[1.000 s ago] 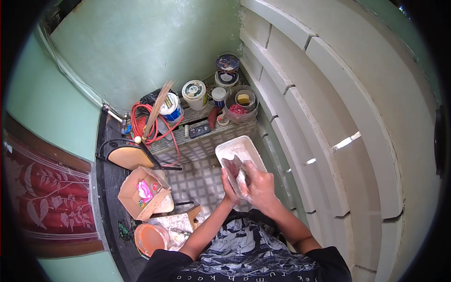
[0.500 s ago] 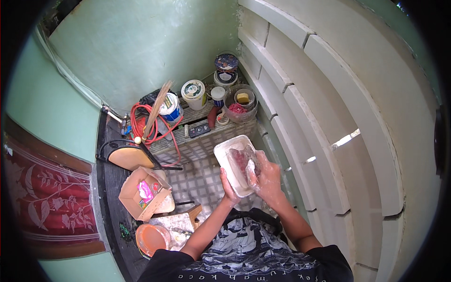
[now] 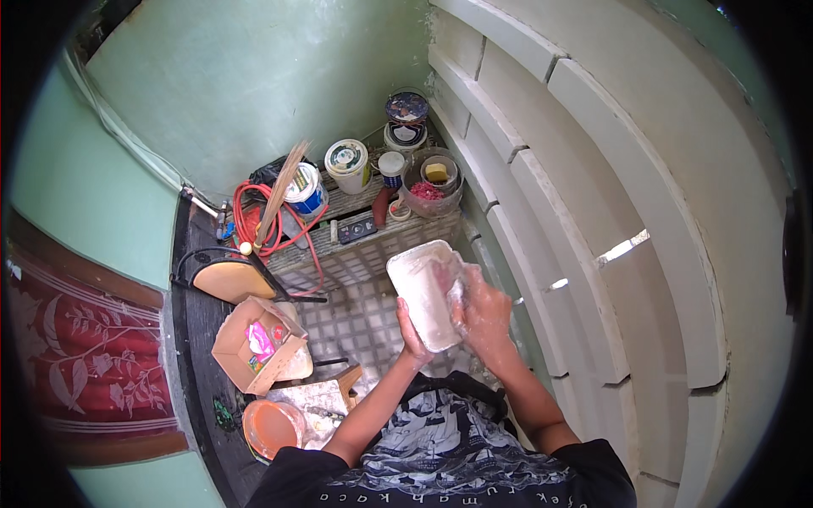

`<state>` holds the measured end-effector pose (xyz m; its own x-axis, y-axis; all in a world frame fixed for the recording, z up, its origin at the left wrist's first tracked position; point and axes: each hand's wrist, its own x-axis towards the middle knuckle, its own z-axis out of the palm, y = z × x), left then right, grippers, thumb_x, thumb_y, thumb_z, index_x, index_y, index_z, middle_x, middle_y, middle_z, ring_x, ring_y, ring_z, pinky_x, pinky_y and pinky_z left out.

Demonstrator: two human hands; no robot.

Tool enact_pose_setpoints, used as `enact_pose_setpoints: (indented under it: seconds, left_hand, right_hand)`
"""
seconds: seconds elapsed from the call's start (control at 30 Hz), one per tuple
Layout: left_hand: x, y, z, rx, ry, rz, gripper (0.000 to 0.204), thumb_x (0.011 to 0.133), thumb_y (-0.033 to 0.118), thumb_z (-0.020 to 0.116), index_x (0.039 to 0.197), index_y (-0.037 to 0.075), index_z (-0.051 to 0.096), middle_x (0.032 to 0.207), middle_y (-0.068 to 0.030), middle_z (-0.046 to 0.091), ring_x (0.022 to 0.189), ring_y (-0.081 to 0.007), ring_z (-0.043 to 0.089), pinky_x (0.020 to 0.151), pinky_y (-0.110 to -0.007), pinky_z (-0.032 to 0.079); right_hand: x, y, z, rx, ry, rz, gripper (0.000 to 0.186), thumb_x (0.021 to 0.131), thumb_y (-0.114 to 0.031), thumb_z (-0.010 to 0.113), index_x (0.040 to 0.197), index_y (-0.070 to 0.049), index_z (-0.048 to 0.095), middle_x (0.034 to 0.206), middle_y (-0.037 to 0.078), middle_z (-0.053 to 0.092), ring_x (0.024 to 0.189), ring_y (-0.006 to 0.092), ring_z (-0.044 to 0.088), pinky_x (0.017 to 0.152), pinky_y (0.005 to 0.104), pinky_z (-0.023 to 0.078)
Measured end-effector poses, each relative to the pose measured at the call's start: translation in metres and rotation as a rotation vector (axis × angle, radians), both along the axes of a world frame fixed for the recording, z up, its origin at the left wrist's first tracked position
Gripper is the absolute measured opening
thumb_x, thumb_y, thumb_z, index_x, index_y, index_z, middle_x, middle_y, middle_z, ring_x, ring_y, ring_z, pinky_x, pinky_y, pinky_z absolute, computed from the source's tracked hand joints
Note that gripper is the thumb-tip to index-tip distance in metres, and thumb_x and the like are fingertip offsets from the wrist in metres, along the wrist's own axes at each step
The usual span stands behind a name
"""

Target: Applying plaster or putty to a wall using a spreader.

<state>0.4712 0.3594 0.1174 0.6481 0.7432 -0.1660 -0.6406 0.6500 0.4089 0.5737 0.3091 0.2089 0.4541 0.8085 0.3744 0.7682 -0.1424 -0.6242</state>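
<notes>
A white rectangular tub (image 3: 410,288), smeared with pale paste, is tilted in front of me. My left hand (image 3: 412,336) is closed on its near left side, with the thumb along the outer wall. Over the tub's right rim, my right hand (image 3: 486,313) is closed round a wide-bladed scraper (image 3: 444,275). Its pinkish-grey blade lies partly inside the tub, against the right wall. White paste coats the right fingers, and the scraper's handle is mostly hidden in them.
Ahead, a slatted bench (image 3: 343,245) carries paint buckets (image 3: 347,166), a red hose (image 3: 240,212) and a clear basin (image 3: 432,207). To the left are a folding chair (image 3: 229,280), a cardboard box (image 3: 233,347) and an orange bucket (image 3: 273,429). A ledged pale wall (image 3: 584,212) rises at right.
The scraper has shifted right and turned steeper against the tub's right rim, so less of its blade shows. My left hand stays on the tub.
</notes>
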Motion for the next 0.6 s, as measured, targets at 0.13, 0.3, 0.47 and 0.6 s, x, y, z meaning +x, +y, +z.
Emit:
enact_pose_setpoints:
  seconds: [0.13, 0.3, 0.47, 0.6]
  left_hand:
    - [0.002, -0.001, 0.001, 0.073, 0.001, -0.010, 0.078, 0.089, 0.065, 0.032, 0.143, 0.008, 0.030, 0.139, -0.0096, 0.043, 0.123, -0.0260, 0.046, 0.104, -0.040, 0.036]
    - [0.005, -0.001, 0.004, 0.142, 0.033, 0.081, 0.071, 0.091, 0.062, 0.030, 0.144, 0.014, 0.029, 0.140, -0.0072, 0.041, 0.124, -0.0253, 0.045, 0.105, -0.040, 0.035]
    - [0.002, 0.001, -0.008, 0.008, 0.027, 0.044, 0.074, 0.090, 0.064, 0.031, 0.143, 0.013, 0.031, 0.137, -0.0079, 0.044, 0.120, -0.0258, 0.048, 0.103, -0.040, 0.037]
    - [0.004, -0.001, -0.004, -0.017, -0.030, 0.063, 0.078, 0.088, 0.067, 0.032, 0.141, 0.010, 0.033, 0.133, -0.0093, 0.047, 0.116, -0.0265, 0.050, 0.101, -0.040, 0.038]
  right_hand:
    - [0.001, 0.004, 0.000, -0.076, 0.015, -0.048, 0.042, 0.072, -0.013, 0.061, 0.113, -0.004, 0.052, 0.067, 0.020, 0.058, 0.062, 0.0408, 0.059, 0.056, 0.0463, 0.047]
    - [-0.006, 0.000, -0.009, 0.041, 0.085, 0.128, 0.045, 0.073, -0.016, 0.062, 0.116, -0.005, 0.052, 0.068, 0.019, 0.059, 0.063, 0.0398, 0.060, 0.055, 0.0465, 0.047]
    - [-0.003, 0.002, -0.003, -0.013, 0.023, 0.115, 0.043, 0.074, -0.019, 0.061, 0.114, -0.007, 0.053, 0.070, 0.018, 0.060, 0.063, 0.0385, 0.061, 0.055, 0.0465, 0.047]
    - [0.008, 0.003, 0.012, 0.044, 0.047, 0.000, 0.043, 0.072, -0.015, 0.061, 0.114, -0.006, 0.056, 0.074, 0.020, 0.060, 0.065, 0.0402, 0.060, 0.058, 0.0461, 0.048]
